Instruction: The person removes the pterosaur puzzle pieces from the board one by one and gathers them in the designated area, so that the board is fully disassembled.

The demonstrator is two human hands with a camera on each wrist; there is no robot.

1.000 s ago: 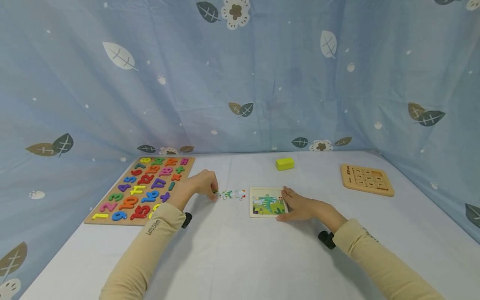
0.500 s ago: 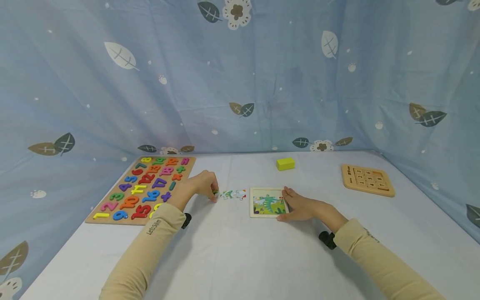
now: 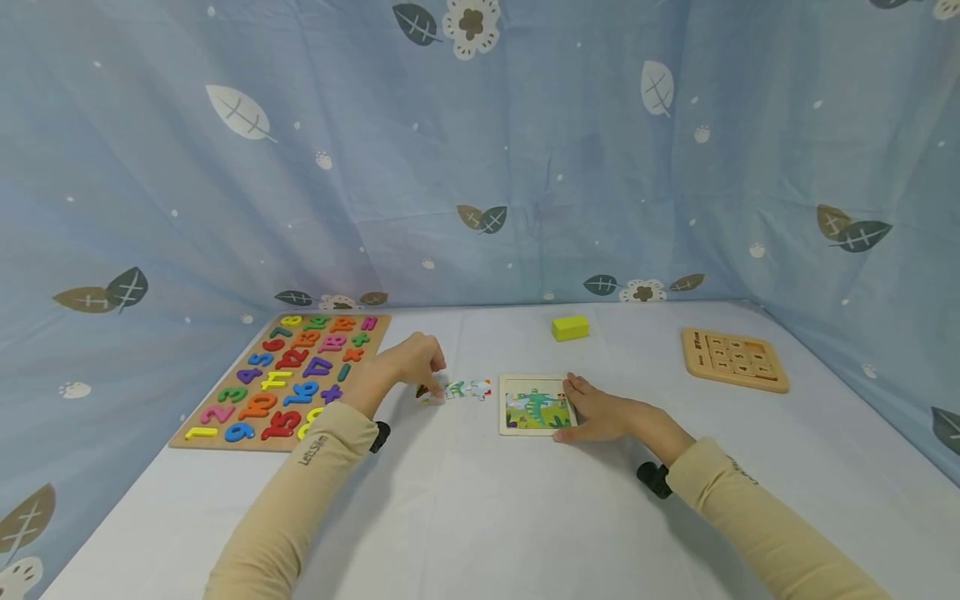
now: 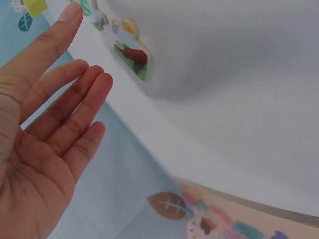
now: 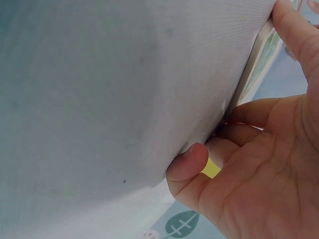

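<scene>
My left hand (image 3: 411, 362) hovers over the left end of a row of small jigsaw pieces (image 3: 468, 389) on the white cloth. In the left wrist view, its fingers are loosely extended with nothing between them. A piece with brown and green print (image 4: 133, 56) lies apart from the fingertips. To the right of the row is a pale-framed dinosaur jigsaw puzzle (image 3: 537, 408), partly filled with its picture. My right hand (image 3: 600, 412) grips the puzzle's right side, with thumb at the near corner and fingers along the far part of the edge.
A wooden board of coloured numbers (image 3: 285, 379) lies at the left, close to my left forearm. Behind the puzzle sits a yellow block (image 3: 570, 327). A wooden number slide puzzle (image 3: 735, 360) lies at the right. A blue patterned curtain (image 3: 480, 167) hangs behind the table.
My left fingers have let go of the piece at the row's left end and spread apart, the hand shifting slightly right. My right hand and the framed puzzle have stayed put.
</scene>
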